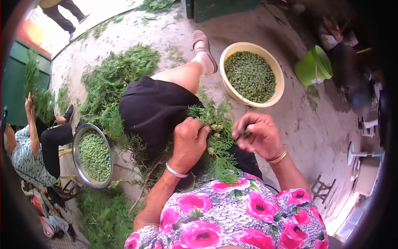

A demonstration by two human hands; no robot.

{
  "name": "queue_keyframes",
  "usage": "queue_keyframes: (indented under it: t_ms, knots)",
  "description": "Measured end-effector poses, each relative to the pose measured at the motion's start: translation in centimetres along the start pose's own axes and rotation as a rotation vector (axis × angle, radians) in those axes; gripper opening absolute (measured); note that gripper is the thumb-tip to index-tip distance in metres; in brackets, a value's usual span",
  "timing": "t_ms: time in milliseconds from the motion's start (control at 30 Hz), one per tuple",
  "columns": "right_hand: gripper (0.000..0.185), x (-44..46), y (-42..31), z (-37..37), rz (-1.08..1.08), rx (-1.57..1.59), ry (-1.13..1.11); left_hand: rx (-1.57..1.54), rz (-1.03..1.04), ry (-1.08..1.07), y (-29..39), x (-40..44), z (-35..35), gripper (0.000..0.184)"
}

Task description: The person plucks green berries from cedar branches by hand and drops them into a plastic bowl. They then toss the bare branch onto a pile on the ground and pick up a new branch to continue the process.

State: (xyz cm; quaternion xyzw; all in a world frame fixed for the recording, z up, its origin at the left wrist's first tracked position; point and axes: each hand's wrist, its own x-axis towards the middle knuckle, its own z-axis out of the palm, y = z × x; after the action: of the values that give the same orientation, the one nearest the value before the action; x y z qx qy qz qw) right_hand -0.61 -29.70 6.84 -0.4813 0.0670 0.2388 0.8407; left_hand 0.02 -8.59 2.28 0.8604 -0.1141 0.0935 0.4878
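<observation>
My left hand [188, 143] is closed round a leafy conifer branch [222, 155] lying across my lap, with the fingers curled under out of sight. Pale green cones [216, 128] sit in a cluster among its flat, feathery leaves. Just right of the branch, my right hand [263, 135] has thumb and fingers pinched together, apart from the leaves. A small green cone [247, 132] partly shows between those fingertips, and something dark lies against them. Beyond my right hand stands a cream basin [278, 68] holding many round green cones [250, 76].
A heap of cut branches [124, 70] lies on the floor to the left. Beside it a metal basin [108, 143] holds more green cones. A seated person [35, 153] at far left lifts a branch. A lime green bucket [306, 68] stands at right; another person [64, 14] stands at top left.
</observation>
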Motion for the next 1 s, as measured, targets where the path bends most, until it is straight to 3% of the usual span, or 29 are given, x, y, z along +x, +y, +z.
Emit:
queue_keyframes:
  t_ms: [67,133,167,200,267,300,367,400,467,533,600,633,700,867,933,967,1000]
  knots:
    - [0.014,-0.2,1.0,0.7,0.09,-0.01,-0.056,0.011,0.007,-0.008,0.1,0.1,0.0,0.02]
    - [0.015,-0.4,2.2,2.2,0.058,-0.516,0.047,0.031,0.012,-0.009,0.0,0.1,-0.1,0.019]
    - [0.024,0.0,3.7,2.2,-0.22,-0.756,0.018,0.022,0.004,-0.017,0.0,0.1,-0.1,0.018]
    - [0.03,-0.4,3.3,3.5,-0.074,-0.841,0.067,0.012,-0.004,-0.025,0.0,0.1,-0.1,0.018]
    - [0.027,0.0,4.3,3.8,-0.242,-1.11,-0.008,0.01,-0.001,-0.02,0.0,0.1,0.0,0.018]
    - [0.027,0.1,4.9,3.6,-0.243,-1.109,-0.004,0.008,0.0,-0.012,0.0,0.1,0.1,0.017]
    - [0.023,0.4,5.8,3.1,-0.475,-1.227,-0.001,0.01,-0.02,-0.016,0.4,0.1,-0.2,0.017]
    - [0.023,0.4,5.6,3.1,-0.476,-1.227,-0.001,0.013,-0.042,-0.02,0.5,0.1,-0.3,0.017]
    - [0.017,0.3,5.4,3.2,-0.344,-0.825,0.019,-0.01,-0.037,-0.003,0.7,0.0,-0.6,0.017]
    - [0.013,0.2,5.4,2.8,-0.361,-0.704,0.046,-0.034,-0.036,0.013,0.5,-0.1,-0.5,0.017]
    - [0.011,-0.2,2.9,2.3,-0.031,-0.28,0.173,-0.002,-0.024,0.043,0.2,-0.3,-0.3,0.016]
    - [0.011,-0.1,2.0,1.6,-0.026,-0.278,0.175,-0.003,-0.028,0.039,0.2,-0.4,-0.4,0.016]
    - [0.014,0.1,0.4,0.3,-0.17,0.042,0.111,-0.044,-0.017,0.063,0.7,-0.3,-0.6,0.014]
    - [0.018,0.3,0.1,-0.5,-0.103,0.029,0.074,-0.124,-0.058,0.023,1.3,-0.4,-1.6,0.014]
    - [0.023,0.2,0.5,0.5,0.011,-0.422,0.218,-0.151,-0.047,0.013,1.5,-0.4,-1.9,0.014]
    - [0.03,0.6,1.3,0.6,-0.145,-0.578,0.228,-0.15,-0.048,0.016,1.4,-0.4,-1.8,0.014]
    - [0.03,1.0,1.7,1.1,-0.144,-0.579,0.226,-0.165,-0.04,0.009,1.4,-0.4,-1.7,0.014]
